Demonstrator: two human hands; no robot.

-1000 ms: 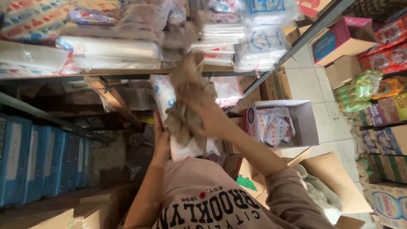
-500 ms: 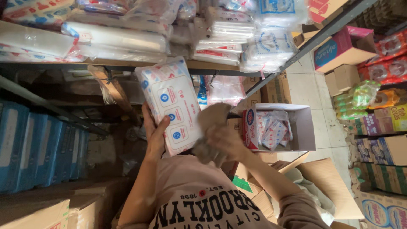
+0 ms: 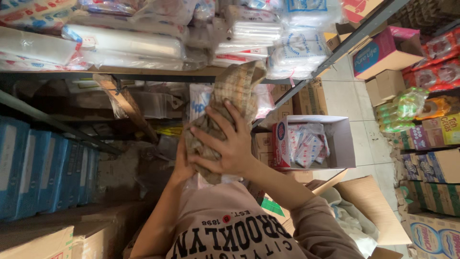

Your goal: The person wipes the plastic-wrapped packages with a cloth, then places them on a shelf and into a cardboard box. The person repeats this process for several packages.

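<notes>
Here, the right hand (image 3: 229, 152) lies with fingers spread flat over a checked woven cloth (image 3: 229, 108), tan and brown, soft and creased, pressing it against a white plastic-wrapped pack (image 3: 199, 101) with blue print. The left hand (image 3: 181, 162) supports the pack from behind, its fingers mostly hidden, so its grip cannot be told beyond a cupped hold on the pack's edge. Pack and cloth are held up in the air, just below the front edge of a metal shelf (image 3: 143, 76), in front of the person's pink printed sweatshirt (image 3: 230, 230). On the shelf lie glossy clear-wrapped bundles (image 3: 124, 43), long and flat, stacked loosely. Beside the shelf's right end, an open cardboard box (image 3: 311, 142), rectangular with a white inside, holds small crinkled packets (image 3: 306, 144) in red and white. At the left edge, blue rectangular cartons (image 3: 43, 172) stand in a tight row.
</notes>
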